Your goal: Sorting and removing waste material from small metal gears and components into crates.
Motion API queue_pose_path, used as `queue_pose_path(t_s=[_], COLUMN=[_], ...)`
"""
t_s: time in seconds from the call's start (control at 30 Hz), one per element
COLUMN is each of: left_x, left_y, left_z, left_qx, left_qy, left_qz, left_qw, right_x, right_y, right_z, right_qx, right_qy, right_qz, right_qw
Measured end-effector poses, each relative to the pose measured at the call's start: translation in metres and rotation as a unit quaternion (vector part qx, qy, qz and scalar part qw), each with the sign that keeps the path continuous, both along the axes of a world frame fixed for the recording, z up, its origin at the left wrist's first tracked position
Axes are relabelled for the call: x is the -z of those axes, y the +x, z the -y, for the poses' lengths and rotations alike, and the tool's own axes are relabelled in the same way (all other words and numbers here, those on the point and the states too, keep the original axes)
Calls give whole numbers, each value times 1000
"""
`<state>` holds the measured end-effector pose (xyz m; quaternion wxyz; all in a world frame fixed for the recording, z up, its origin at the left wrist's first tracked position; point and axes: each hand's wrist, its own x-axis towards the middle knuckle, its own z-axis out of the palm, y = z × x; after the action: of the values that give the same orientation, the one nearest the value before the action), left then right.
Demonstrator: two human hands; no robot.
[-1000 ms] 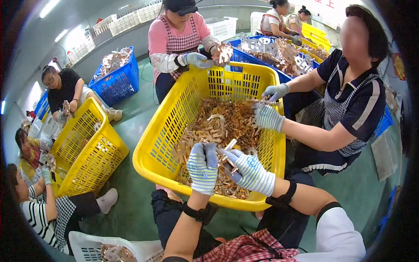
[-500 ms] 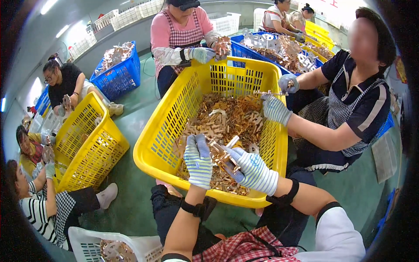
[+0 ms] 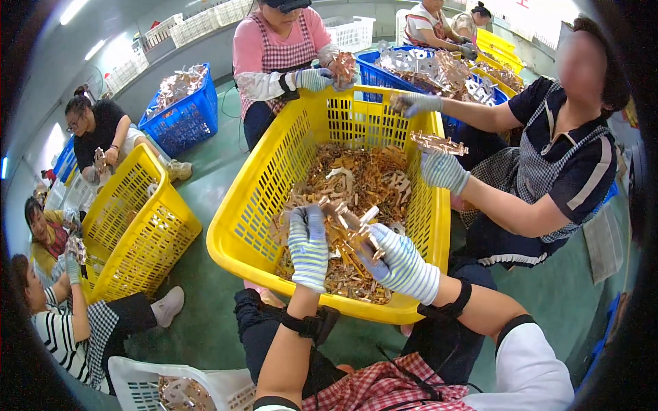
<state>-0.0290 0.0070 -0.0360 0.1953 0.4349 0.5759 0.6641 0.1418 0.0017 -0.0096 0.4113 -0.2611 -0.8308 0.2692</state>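
Over a large yellow slotted basket (image 3: 223, 253), I hold a branched copper-coloured metal part (image 3: 351, 231) with short stubs between both hands. My left hand (image 3: 308, 253), in a striped glove, is closed on its left end. My right hand (image 3: 406, 266), gloved alike, grips its right end, with the thumb partly hidden behind the part. Below them, loose copper and silvery metal scraps (image 3: 373, 171) cover the basket's bottom. Across the right rim, a co-worker's gloved hand (image 3: 444, 171) holds a similar flat copper part (image 3: 439, 143).
A white basket (image 3: 130, 373) with metal parts stands at my lower left. Another person (image 3: 281, 48) works at the basket's far rim. Farther left are a second yellow basket (image 3: 154, 236) with people around it and a filled blue crate (image 3: 179, 123). More filled blue crates (image 3: 370, 65) stand behind.
The metal part between my hands has tilted and shifted slightly. The right-hand co-worker's hands have moved apart; one has swung left over the far rim, the other keeps the part.
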Motion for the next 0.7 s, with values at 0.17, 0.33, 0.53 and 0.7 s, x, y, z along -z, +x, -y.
queue_pose_path(t_s=[0.17, 0.33, 0.53, 0.7], left_x=[8, -8, 19, -4], left_y=[-6, 1, -6, 3], left_z=[0, 6, -8, 4], left_qx=[-64, 24, 19, 8], left_qy=[27, -5, -55, -50], left_qz=[-105, 249, 47, -71], left_qw=[992, 968, 997, 996], right_x=[-13, -11, 5, -8], right_y=[-2, 0, 1, 6], right_z=[4, -9, -10, -4], right_qx=[0, 25, 5, -10], right_qy=[39, -304, -103, 56], right_qz=[63, -176, -123, -34], right_qw=[997, 936, 987, 998])
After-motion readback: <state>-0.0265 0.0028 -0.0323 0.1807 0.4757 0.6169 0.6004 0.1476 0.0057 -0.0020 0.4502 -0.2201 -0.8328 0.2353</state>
